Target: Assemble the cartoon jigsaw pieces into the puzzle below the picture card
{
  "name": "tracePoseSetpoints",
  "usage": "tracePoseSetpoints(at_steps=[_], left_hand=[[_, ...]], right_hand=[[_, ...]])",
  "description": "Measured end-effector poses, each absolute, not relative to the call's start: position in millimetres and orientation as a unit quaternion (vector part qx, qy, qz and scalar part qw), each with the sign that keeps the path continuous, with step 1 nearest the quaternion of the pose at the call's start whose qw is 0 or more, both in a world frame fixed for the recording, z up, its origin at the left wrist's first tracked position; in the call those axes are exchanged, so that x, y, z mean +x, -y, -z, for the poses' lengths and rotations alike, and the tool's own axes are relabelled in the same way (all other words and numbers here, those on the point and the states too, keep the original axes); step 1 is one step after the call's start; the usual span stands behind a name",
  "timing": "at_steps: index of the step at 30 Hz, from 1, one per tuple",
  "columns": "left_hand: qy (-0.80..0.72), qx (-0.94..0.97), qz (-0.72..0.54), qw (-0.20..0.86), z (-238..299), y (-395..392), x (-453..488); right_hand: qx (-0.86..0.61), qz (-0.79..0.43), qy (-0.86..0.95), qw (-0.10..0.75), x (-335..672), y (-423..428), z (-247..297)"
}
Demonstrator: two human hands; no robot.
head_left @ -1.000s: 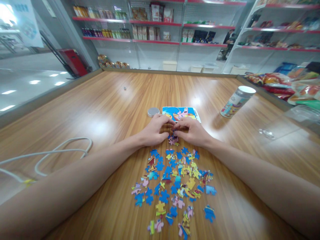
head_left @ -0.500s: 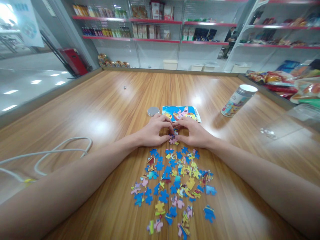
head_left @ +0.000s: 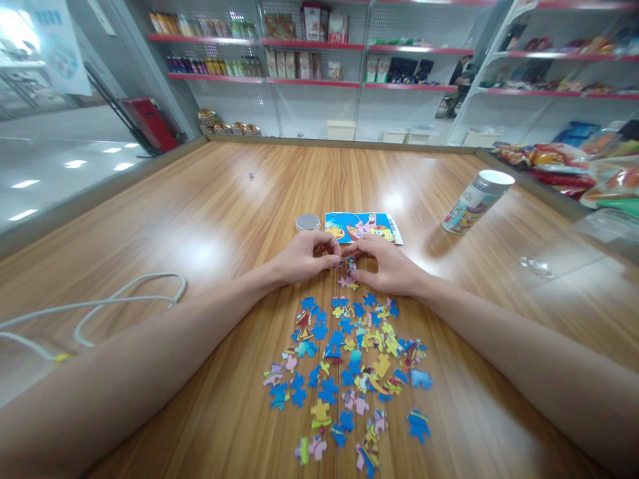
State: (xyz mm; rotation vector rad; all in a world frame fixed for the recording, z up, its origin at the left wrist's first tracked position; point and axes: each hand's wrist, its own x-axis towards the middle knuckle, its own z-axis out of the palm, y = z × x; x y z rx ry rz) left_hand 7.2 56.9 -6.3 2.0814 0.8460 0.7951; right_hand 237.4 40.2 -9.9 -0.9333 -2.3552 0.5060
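Note:
My left hand [head_left: 309,258] is closed in a pinch, with a small dark jigsaw puzzle piece [head_left: 340,264] at its fingertips. My right hand [head_left: 382,265] curves around a small group of puzzle pieces [head_left: 351,264], its thumb and forefinger at the group's edges. Pink and yellow pieces [head_left: 348,283] lie just below, against that group. Nearer to me, many loose puzzle pieces [head_left: 328,390], blue, yellow and pink, are spread over the table. Just beyond my hands lies a cartoon picture card [head_left: 362,226], partly covered by my right fingers.
A round silver lid [head_left: 307,221] sits left of the card. A cartoon-printed canister [head_left: 476,201] stands at the right, near crumpled clear plastic [head_left: 536,266]. A pale cable [head_left: 124,301] loops at the left. Snack bags [head_left: 554,163] lie beyond the table's right edge; shelves stand behind.
My left hand has drawn slightly away from the right, its fingers closing to a pinch on a piece. The grouped pieces show more clearly; my right hand has barely moved.

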Motion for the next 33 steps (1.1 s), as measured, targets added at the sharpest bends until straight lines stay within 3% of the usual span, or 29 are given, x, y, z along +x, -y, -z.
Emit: tracePoseSetpoints(at_steps=[12, 24, 33], left_hand=[[-0.282, 0.897, -0.270, 0.210, 14, -64, 2], [-0.320, 0.882, -0.289, 0.189, 16, -62, 5], [-0.312, 0.892, -0.299, 0.132, 19, -60, 5]], right_hand=[[-0.341, -0.206, 0.874, 0.277, 239, -41, 11], [-0.270, -0.120, 0.890, 0.348, 223, -17, -2], [-0.110, -0.060, 0.967, 0.223, 191, 26, -13]])
